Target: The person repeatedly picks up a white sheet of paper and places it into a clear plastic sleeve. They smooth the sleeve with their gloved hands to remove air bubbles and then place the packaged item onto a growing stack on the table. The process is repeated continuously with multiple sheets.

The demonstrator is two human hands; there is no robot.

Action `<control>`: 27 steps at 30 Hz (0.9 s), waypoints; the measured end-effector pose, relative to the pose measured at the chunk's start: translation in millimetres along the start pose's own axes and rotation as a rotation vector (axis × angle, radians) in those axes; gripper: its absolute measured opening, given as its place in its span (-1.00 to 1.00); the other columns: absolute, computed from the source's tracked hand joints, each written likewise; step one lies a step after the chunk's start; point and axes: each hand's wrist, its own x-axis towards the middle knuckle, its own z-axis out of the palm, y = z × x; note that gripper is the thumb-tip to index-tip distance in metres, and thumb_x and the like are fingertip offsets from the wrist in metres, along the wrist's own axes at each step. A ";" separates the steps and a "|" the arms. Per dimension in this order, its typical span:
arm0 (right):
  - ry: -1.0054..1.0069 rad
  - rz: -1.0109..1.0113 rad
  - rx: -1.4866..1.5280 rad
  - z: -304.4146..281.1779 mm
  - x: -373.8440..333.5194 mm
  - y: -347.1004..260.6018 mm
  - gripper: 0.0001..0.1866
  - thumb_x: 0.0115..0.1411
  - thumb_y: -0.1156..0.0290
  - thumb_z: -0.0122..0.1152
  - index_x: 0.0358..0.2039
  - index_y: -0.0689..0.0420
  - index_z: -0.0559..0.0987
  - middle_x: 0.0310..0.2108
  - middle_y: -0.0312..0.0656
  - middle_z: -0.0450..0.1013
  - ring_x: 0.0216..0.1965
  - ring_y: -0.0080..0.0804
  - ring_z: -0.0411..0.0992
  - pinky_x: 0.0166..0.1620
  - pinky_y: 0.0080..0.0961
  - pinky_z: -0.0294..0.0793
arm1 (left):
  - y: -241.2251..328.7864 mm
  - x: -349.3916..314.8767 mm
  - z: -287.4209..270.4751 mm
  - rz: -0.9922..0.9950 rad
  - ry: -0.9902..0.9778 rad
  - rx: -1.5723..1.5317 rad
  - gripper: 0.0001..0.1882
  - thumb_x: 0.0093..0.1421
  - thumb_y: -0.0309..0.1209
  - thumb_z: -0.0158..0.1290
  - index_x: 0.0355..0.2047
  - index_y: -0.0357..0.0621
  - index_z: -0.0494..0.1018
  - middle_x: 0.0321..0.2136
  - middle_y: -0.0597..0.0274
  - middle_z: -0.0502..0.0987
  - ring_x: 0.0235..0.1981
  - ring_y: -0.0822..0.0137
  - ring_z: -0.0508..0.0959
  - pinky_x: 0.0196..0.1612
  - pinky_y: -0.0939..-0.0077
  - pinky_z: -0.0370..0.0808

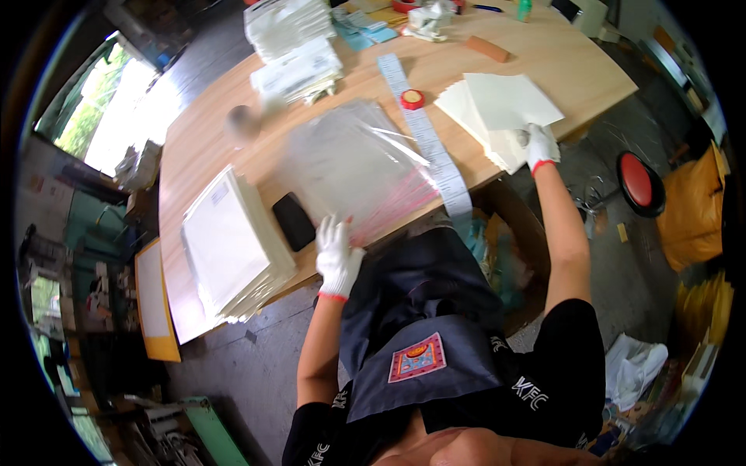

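Note:
My right hand (540, 147), in a white glove with a red cuff, grips the near edge of a white card sheet (509, 99). Beneath that sheet lies a fanned stack of white sheets (468, 116) at the table's right edge. My left hand (337, 257), gloved the same way, has its fingers stretched out at the near edge of a pile of clear plastic bags (334, 159); I cannot tell whether it touches them. Just left of it lies a black phone (294, 220). Further left is a thick stack of white sheets in clear sleeves (225, 241).
A strip of printed labels (426, 140) runs down the wooden table (203, 140) and over its edge, with a red tape roll (412, 99) on it. Behind are white packets (298, 70) and an orange-brown block (488, 49). A red stool (639, 179) stands right.

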 end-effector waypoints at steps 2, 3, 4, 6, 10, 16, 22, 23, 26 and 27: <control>-0.002 -0.016 0.061 31.3 -27.8 -16.5 -0.87 0.15 0.44 0.02 -0.29 0.19 0.41 -0.50 -0.16 0.42 -0.59 -0.50 0.39 -0.64 -0.63 0.31 | -13.3 12.5 14.1 0.055 -0.062 0.217 -0.38 -0.15 -0.28 0.16 0.00 -0.03 0.32 0.12 0.08 0.24 0.20 0.09 0.13 0.21 0.13 0.09; -0.017 0.034 0.054 32.1 -34.1 -21.0 -0.86 0.15 0.44 0.03 -0.28 0.17 0.41 -0.50 -0.17 0.42 -0.59 -0.51 0.39 -0.65 -0.64 0.30 | -12.8 16.6 14.4 0.072 -0.077 0.242 -0.49 -0.14 -0.27 0.12 -0.10 -0.04 0.38 0.03 0.13 0.32 0.12 0.09 0.23 0.18 0.09 0.09; -0.026 0.080 0.044 24.8 -38.1 -23.7 -0.86 0.15 0.44 0.03 -0.26 0.16 0.42 -0.49 -0.18 0.42 -0.59 -0.52 0.39 -0.66 -0.64 0.29 | -11.6 22.7 12.3 0.059 -0.120 0.213 -0.54 -0.13 -0.27 0.12 -0.15 -0.05 0.40 -0.02 0.15 0.34 0.08 0.11 0.26 0.16 0.10 0.12; -0.227 0.258 0.168 -10.5 -39.4 -18.7 -0.84 0.13 0.44 0.07 -0.24 0.12 0.42 -0.49 -0.22 0.43 -0.61 -0.54 0.38 -0.69 -0.66 0.28 | -7.5 36.3 8.0 0.047 -0.208 0.143 -0.63 -0.13 -0.29 0.10 -0.25 -0.06 0.43 -0.12 0.19 0.40 0.00 0.13 0.32 0.10 0.12 0.19; -0.358 0.486 0.112 8.4 -137.6 -54.1 -0.76 0.17 0.36 -0.06 -0.22 0.22 0.43 -0.36 -0.18 0.45 -0.43 -0.49 0.47 -0.53 -0.67 0.47 | -23.0 42.1 9.3 0.106 -0.058 0.232 -0.78 -0.15 -0.37 0.09 -0.41 -0.05 0.43 -0.26 0.21 0.43 -0.17 0.10 0.43 -0.08 0.23 0.30; -0.685 0.683 -0.085 7.9 -208.0 -42.8 -0.66 0.10 0.32 0.04 -0.22 0.35 0.46 -0.53 -0.25 0.46 -0.71 -0.65 0.35 -0.69 -0.75 0.29 | -39.0 67.1 15.1 -0.083 -0.148 0.181 -0.85 -0.07 -0.40 0.05 -0.41 -0.02 0.44 -0.36 0.16 0.47 -0.25 0.10 0.49 -0.31 0.20 0.46; -0.690 0.723 -0.043 20.6 -232.5 -37.1 -0.59 0.09 0.30 0.07 -0.14 0.37 0.43 -0.43 -0.20 0.48 -0.58 -0.61 0.43 -0.54 -0.74 0.39 | -52.9 74.5 3.2 0.051 -0.185 0.132 -0.87 -0.02 -0.30 0.05 -0.48 -0.03 0.48 -0.35 0.17 0.47 -0.21 0.11 0.47 -0.28 0.20 0.45; -0.693 0.727 -0.034 23.0 -234.4 -39.8 -0.58 0.09 0.30 0.07 -0.13 0.38 0.43 -0.39 -0.18 0.49 -0.53 -0.59 0.46 -0.49 -0.73 0.42 | -56.2 73.4 4.5 0.029 -0.211 0.127 -0.87 -0.02 -0.30 0.05 -0.45 -0.02 0.48 -0.34 0.18 0.47 -0.20 0.11 0.46 -0.28 0.21 0.45; -0.819 0.770 -0.010 7.6 -221.2 -29.7 -0.56 0.08 0.31 0.07 -0.10 0.38 0.42 -0.28 -0.12 0.48 -0.40 -0.53 0.49 -0.35 -0.66 0.48 | -59.1 77.2 10.5 -0.018 -0.233 0.154 -0.82 -0.02 -0.32 0.06 -0.35 0.03 0.46 -0.32 0.19 0.45 -0.18 0.11 0.45 -0.28 0.21 0.46; -0.814 0.756 -0.002 10.4 -221.8 -28.3 -0.56 0.08 0.32 0.07 -0.09 0.38 0.41 -0.27 -0.12 0.48 -0.38 -0.52 0.49 -0.34 -0.65 0.48 | -58.3 77.2 13.8 -0.031 -0.211 0.195 -0.80 -0.02 -0.34 0.07 -0.32 0.04 0.45 -0.31 0.19 0.44 -0.18 0.11 0.44 -0.28 0.22 0.46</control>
